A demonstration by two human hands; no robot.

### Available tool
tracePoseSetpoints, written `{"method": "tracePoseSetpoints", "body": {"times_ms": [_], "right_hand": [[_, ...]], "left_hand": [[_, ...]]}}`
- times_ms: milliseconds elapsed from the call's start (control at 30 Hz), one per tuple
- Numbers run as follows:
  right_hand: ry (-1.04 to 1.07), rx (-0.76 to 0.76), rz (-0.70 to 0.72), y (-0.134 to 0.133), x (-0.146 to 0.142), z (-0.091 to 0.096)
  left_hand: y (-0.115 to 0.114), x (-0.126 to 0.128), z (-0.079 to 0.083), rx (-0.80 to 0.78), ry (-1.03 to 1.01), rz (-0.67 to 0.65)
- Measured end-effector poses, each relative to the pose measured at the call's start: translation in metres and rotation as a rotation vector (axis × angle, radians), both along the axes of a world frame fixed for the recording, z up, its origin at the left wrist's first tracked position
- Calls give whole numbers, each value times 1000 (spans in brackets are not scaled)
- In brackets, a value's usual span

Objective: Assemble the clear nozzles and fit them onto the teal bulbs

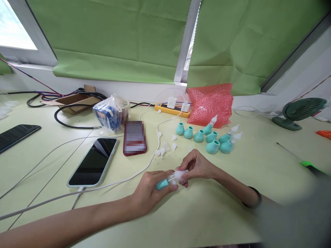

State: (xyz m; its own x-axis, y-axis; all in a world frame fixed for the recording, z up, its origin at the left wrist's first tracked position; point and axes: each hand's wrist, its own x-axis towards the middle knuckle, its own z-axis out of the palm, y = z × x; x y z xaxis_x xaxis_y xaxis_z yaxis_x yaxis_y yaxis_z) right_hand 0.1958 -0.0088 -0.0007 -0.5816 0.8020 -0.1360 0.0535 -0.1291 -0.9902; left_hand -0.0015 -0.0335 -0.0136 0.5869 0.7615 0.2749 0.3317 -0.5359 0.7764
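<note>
My left hand (151, 189) is closed around a teal-and-clear nasal aspirator (162, 184), its clear end facing right. From the right, my right hand (195, 168) pinches a whitish soft tip (181, 174) against that clear end. The two parts touch; whether the tip is fully seated I cannot tell. Several teal rubber bulbs (199, 136) stand beyond my right hand, and a few of them carry whitish pointed nozzles (234, 128). Loose white nozzles and small bits (162, 151) lie on the table in front of my hands.
A white cable (134, 175) crosses the table beside my left forearm. Two phones (94, 162) (134, 137) lie left of centre. Behind are a yellow power strip (168, 109), a pink bubble-wrap bag (210, 105) and a bagged blue item (111, 115). A green fan (297, 112) and screwdriver (307, 164) are right.
</note>
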Motion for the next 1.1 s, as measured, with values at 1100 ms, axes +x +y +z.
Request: {"method": "tracePoseSetpoints", "body": {"times_ms": [1100], "right_hand": [[-820,1163,-899,83,45,115]], "left_hand": [[-2,-3,3,10,-136,3]]}}
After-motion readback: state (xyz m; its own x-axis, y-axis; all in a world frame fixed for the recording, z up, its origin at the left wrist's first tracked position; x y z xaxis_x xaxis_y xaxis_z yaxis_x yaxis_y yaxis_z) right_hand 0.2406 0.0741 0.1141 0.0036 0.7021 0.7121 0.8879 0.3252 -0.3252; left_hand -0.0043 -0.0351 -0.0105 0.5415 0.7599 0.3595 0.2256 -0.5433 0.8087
